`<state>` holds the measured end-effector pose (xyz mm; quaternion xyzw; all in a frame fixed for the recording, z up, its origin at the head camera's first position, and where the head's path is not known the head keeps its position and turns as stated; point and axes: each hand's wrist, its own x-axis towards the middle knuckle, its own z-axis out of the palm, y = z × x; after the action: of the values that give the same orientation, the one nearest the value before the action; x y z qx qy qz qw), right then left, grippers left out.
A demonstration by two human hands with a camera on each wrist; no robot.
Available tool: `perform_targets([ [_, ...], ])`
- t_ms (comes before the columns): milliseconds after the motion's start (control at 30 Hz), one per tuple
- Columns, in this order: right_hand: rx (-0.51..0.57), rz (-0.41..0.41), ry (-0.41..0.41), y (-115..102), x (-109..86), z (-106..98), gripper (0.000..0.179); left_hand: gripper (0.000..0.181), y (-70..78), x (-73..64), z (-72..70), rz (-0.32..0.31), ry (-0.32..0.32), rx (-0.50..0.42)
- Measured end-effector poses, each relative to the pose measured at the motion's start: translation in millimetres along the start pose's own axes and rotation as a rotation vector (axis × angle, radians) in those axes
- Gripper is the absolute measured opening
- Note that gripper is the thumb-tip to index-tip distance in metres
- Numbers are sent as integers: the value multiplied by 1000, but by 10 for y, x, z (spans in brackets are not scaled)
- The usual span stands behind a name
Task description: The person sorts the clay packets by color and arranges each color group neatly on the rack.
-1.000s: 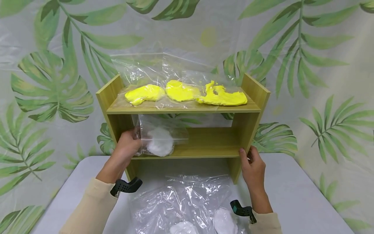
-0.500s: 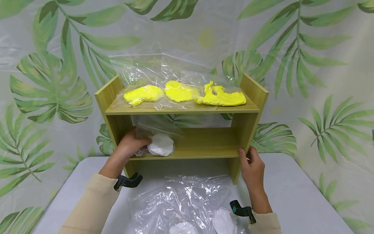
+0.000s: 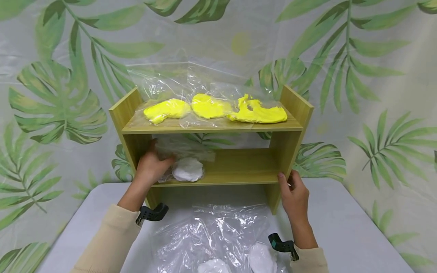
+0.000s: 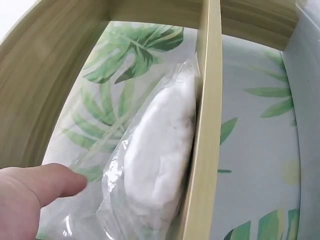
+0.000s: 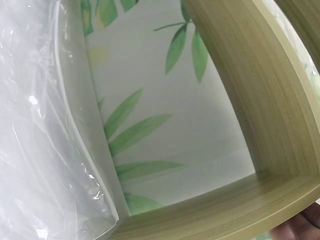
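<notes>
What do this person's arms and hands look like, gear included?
Left sleeve and right sleeve: plain beige, long. Left hand and right hand: no gloves. Each wrist carries a bent black device: the left device shows small holes, the right device a teal patch. No cables visible.

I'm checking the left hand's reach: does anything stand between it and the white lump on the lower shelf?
Only the clear bag: its film wraps the white lump, between it and the left hand. Nothing else visible intervenes.
</notes>
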<state>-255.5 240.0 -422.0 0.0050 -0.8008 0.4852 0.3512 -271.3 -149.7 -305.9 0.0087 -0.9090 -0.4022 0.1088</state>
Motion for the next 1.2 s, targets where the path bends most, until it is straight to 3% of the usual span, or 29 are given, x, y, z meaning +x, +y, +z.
perform_targets([
  [233,0,0,4,17,3,4,35,83,95,39,-28,59,63,-16],
  [533,0,17,-1,16,2,-8,37,70,249,98,-65,135,240,8],
  [667,-2,14,-1,18,8,-4,37,63,256,87,-52,182,314,26],
  [867,7,-4,0,9,10,1,36,66,212,9,14,261,394,76],
  [1033,11,-8,-2,-1,6,-1,36,57,181,-127,73,318,404,174],
  [1200,-4,-9,8,2,4,-12,35,52,152,-279,145,337,324,197],
])
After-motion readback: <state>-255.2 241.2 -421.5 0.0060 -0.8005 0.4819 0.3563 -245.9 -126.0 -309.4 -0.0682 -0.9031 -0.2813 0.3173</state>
